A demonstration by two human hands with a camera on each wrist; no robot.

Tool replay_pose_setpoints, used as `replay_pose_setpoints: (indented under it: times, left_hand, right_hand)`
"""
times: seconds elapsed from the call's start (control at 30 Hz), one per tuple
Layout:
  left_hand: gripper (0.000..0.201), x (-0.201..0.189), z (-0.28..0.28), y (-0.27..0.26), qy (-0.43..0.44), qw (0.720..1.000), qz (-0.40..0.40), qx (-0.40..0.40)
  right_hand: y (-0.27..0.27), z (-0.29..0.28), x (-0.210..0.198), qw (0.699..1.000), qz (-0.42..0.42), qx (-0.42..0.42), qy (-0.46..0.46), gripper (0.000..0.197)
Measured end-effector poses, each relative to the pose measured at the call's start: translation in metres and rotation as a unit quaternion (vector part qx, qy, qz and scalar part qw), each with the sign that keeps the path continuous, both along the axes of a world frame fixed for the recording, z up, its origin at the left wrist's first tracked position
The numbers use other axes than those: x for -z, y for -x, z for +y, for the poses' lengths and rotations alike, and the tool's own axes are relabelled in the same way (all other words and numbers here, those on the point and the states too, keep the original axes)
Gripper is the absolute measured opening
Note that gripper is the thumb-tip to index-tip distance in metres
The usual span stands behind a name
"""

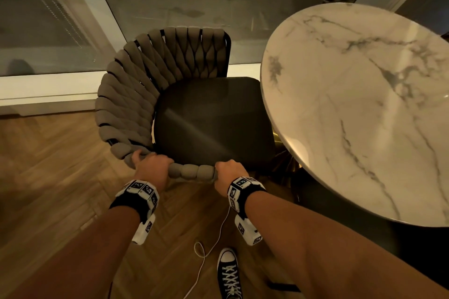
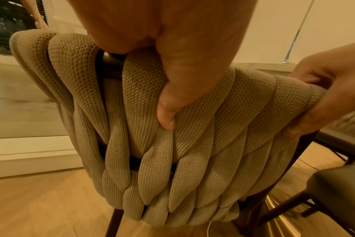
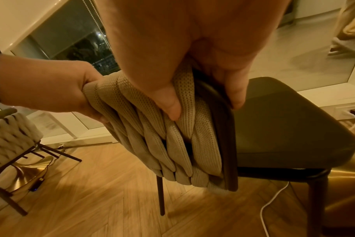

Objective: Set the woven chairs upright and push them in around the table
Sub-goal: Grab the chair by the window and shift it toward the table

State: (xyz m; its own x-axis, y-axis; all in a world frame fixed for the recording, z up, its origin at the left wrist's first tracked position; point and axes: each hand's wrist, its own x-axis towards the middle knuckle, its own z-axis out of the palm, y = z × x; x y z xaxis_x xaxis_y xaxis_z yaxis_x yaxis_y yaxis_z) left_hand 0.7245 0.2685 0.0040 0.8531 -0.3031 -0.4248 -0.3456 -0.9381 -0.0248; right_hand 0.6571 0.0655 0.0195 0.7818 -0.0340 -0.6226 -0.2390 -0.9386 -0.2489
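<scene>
A woven chair [image 1: 136, 94] stands upright on its legs, its dark seat [image 1: 211, 121] facing the round marble table [image 1: 352, 109] on the right. The seat's right edge lies under the table rim. My left hand [image 1: 150, 165] grips the near top rail of the padded woven back, fingers curled over it. My right hand [image 1: 229, 173] grips the same rail at its end, next to the seat. In the left wrist view my thumb [image 2: 168, 112] presses into the weave [image 2: 192, 160]. In the right wrist view my right hand [image 3: 192, 96] wraps round the weave and dark frame [image 3: 223, 136].
A second woven chair [image 3: 10, 133] stands beyond the table's golden base [image 3: 26, 173]. A white cable [image 3: 274, 200] trails over the herringbone wood floor [image 1: 60, 165] near my shoe [image 1: 228, 272]. A window wall [image 1: 60, 31] runs behind the chair. Another person's legs [image 3: 347, 28] are further off.
</scene>
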Motion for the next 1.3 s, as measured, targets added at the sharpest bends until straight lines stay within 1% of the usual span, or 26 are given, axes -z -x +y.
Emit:
replay_pose_setpoints:
  times: [0.13,0.2,0.33,0.43,0.53,0.7,0.77,0.87,0.97,1.1,1.23,1.3]
  left_hand:
    - [0.019,0.001,0.002,0.004,0.007,1.0,-0.006,-0.006]
    - [0.016,0.005,0.005,0.012,0.007,1.0,0.003,-0.012]
    - [0.024,0.023,0.017,0.028,-0.006,1.0,0.001,-0.019]
    - [0.023,0.027,0.02,0.025,-0.007,1.0,-0.005,-0.02]
    - [0.021,0.024,0.019,0.017,-0.007,1.0,-0.018,-0.012]
    - [0.011,0.005,0.004,-0.003,0.001,0.998,-0.056,0.012]
    - [0.008,-0.006,-0.006,-0.009,0.006,0.998,-0.053,0.017]
    - [0.005,-0.012,-0.018,-0.008,-0.011,0.999,-0.038,0.024]
    - [0.01,-0.002,-0.027,0.0,-0.026,0.999,-0.024,0.032]
    - [0.007,0.019,-0.03,0.006,-0.018,0.999,-0.025,0.037]
    - [0.022,0.034,-0.021,0.005,-0.024,0.998,-0.034,0.04]
    - [0.023,0.035,-0.019,0.003,-0.026,0.998,-0.03,0.046]
  right_hand:
    - [0.001,0.004,0.003,1.0,0.008,-0.009,0.008,0.019]
    - [0.007,0.007,0.009,1.0,0.015,-0.019,0.011,0.019]
    - [0.016,0.016,0.02,0.999,0.028,-0.037,0.011,0.021]
    - [0.012,0.018,0.023,0.999,0.022,-0.045,0.009,0.022]
    - [0.004,0.018,0.021,0.999,0.015,-0.04,-0.007,0.02]
    - [-0.01,0.007,0.011,0.998,-0.052,-0.019,-0.018,0.025]
    - [-0.013,-0.004,0.007,0.997,-0.075,-0.016,-0.016,0.028]
    - [-0.01,-0.019,0.006,0.998,-0.06,-0.025,-0.016,0.033]
    - [0.0,-0.03,0.012,0.999,-0.045,-0.024,-0.018,0.031]
    - [0.013,-0.033,0.026,0.999,-0.027,-0.029,-0.022,0.034]
    - [0.015,-0.026,0.036,0.999,-0.029,-0.015,-0.032,0.032]
    - [0.016,-0.025,0.038,0.999,-0.032,-0.008,-0.035,0.033]
